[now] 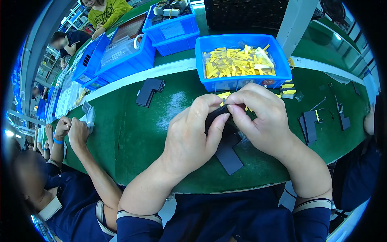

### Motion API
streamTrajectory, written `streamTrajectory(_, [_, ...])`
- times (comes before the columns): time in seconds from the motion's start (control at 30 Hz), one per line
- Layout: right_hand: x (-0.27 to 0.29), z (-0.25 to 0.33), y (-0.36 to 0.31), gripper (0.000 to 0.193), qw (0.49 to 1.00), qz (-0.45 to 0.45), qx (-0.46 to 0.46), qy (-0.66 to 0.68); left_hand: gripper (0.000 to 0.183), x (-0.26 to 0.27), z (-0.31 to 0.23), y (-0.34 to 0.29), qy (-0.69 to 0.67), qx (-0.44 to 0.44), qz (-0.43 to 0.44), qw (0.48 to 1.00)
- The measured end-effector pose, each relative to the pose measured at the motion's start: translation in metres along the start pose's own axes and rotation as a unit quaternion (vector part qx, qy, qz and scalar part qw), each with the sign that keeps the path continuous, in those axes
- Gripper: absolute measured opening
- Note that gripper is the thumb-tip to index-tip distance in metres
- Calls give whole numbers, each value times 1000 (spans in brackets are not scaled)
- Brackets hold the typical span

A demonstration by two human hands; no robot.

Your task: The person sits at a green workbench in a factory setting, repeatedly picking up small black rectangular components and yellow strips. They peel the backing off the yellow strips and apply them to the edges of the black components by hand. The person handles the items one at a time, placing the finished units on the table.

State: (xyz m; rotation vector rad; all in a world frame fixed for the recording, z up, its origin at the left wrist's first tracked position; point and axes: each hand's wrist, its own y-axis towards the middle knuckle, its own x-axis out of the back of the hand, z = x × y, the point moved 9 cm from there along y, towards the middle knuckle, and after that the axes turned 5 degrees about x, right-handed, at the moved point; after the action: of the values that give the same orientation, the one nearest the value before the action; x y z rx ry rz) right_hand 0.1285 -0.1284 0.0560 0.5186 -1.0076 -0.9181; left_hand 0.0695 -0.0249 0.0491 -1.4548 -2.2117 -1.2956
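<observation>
the left hand is curled, its thumb and forefinger pinched on a black piece with hardly any gap beyond the piece's own thickness. the right hand comes in from the other side, thumb and forefinger tips drawn close together at the piece's far right end, the other fingers bent in behind. whether the right fingertips grip anything besides that end, i cannot tell.

the black piece is up off the green bench, tilted, its right end higher than its left; it looks dark and narrow from here, and much of it is hidden by the left fingers. under the hands, on the near part of the bench, lies a flat dark plate with a stepped outline, its far end covered by the hands. beyond the hands stands a blue bin heaped with yellow strips. more dark plates lie well apart, some far left, some right.
</observation>
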Motion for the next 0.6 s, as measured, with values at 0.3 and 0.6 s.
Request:
streamTrajectory(0.3, [-3,-8,-3,6,999,4,-49,9,13,3,-13,2,138,-77,-17,987])
streamTrajectory(0.6, [-1,-3,-4,8,999,-11,-29,-8,14,3,-16,2,183,-100,-6,978])
